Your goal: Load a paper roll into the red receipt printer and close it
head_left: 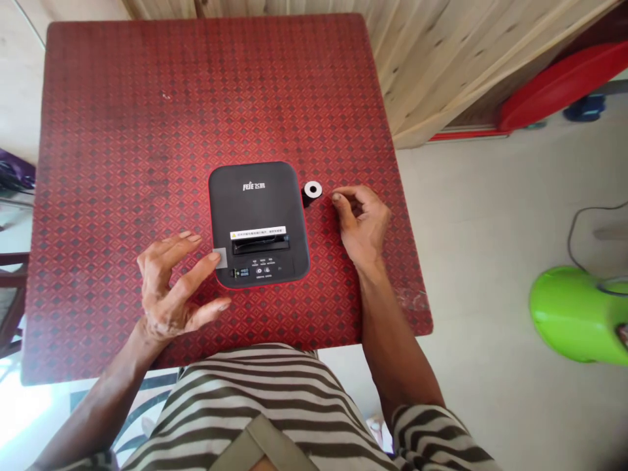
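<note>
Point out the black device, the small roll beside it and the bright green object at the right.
Black device [260,210]: head view, on its top cover, below the logo.
Small roll [308,190]: head view, on its white end face.
Bright green object [569,314]: head view, on its curved side.

Panel lettering [262,261] on black device [258,212] — too small to read, green plastic item [572,314] — cut off by right edge

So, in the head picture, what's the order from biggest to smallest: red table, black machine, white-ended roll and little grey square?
1. Red table
2. Black machine
3. White-ended roll and grey square: both tiny, too alike in size to rank
</note>
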The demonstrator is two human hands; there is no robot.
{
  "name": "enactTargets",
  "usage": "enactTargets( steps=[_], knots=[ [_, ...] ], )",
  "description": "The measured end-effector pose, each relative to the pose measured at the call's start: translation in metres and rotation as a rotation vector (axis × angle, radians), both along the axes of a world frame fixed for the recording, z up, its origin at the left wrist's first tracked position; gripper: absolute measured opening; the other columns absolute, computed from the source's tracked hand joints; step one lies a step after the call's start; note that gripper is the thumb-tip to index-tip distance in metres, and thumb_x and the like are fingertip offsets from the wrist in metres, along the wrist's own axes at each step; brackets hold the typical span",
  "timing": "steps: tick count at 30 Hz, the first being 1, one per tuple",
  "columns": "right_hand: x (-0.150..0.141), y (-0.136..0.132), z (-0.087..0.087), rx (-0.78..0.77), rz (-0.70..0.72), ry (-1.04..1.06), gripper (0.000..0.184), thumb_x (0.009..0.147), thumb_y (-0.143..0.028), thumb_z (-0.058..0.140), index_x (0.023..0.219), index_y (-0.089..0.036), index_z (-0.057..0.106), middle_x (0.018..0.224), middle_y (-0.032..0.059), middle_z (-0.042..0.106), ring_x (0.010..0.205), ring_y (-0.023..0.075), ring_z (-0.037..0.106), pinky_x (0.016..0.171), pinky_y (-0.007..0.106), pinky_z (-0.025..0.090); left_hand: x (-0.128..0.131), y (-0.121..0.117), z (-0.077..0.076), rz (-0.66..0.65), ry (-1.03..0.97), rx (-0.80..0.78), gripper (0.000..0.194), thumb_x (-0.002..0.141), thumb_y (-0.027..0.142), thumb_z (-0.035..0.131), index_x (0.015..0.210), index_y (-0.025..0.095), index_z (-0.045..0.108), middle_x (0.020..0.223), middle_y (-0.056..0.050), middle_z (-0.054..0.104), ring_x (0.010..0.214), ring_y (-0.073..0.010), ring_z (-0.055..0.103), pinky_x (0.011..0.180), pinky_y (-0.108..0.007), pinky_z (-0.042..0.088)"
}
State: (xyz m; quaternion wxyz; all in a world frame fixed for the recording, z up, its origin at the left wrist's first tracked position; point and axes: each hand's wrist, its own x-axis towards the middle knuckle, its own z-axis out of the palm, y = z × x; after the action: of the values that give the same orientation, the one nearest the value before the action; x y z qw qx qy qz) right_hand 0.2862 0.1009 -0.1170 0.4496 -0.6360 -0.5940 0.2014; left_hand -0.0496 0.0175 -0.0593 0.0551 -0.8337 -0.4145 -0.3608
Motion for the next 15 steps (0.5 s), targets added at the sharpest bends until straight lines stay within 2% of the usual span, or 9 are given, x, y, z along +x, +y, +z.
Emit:
enactTargets(
  steps=[5,10,15],
  knots=[
    [-0.0002,0.0001,0.0016,0.010,-0.008,-0.020,0.015,0.095,-0.033,0.064,0.090,-0.023,0.073,0.083,0.0000,0.070,0.071,0.0161,0.063,0.069,0.032,0.049,0.0000,-0.0013,-0.0005,-0.043,-0.025,-0.020,0.045,0.093,0.062,0.065,0.125,0.030,0.067,0.140,-0.008,0.061,0.124,-0.0297,0.064,0.101,-0.048,0.054],
    [-0.0015,-0.0004,0.0037,0.016,-0.017,-0.033,0.013,0.094,-0.030,0.063,0.089,-0.023,0.073,0.082,0.0000,0.069,0.070,0.0157,0.062,0.067,0.031,0.049,0.0016,-0.0028,-0.0015,-0.068,-0.077,-0.126,0.047,0.093,0.056,0.069,0.131,0.028,0.064,0.144,-0.010,0.058,0.127,-0.0322,0.062,0.103,-0.052,0.054],
    [-0.0014,-0.0020,0.0035,-0.017,-0.037,-0.054,0.012,0.095,-0.030,0.062,0.090,-0.024,0.072,0.085,0.0007,0.071,0.073,0.0165,0.063,0.069,0.032,0.050,0.0045,-0.0037,-0.0060,-0.065,-0.190,-0.233,0.059,0.090,0.060,0.073,0.139,0.029,0.061,0.138,-0.009,0.059,0.124,-0.0287,0.062,0.101,-0.049,0.057]
  ],
)
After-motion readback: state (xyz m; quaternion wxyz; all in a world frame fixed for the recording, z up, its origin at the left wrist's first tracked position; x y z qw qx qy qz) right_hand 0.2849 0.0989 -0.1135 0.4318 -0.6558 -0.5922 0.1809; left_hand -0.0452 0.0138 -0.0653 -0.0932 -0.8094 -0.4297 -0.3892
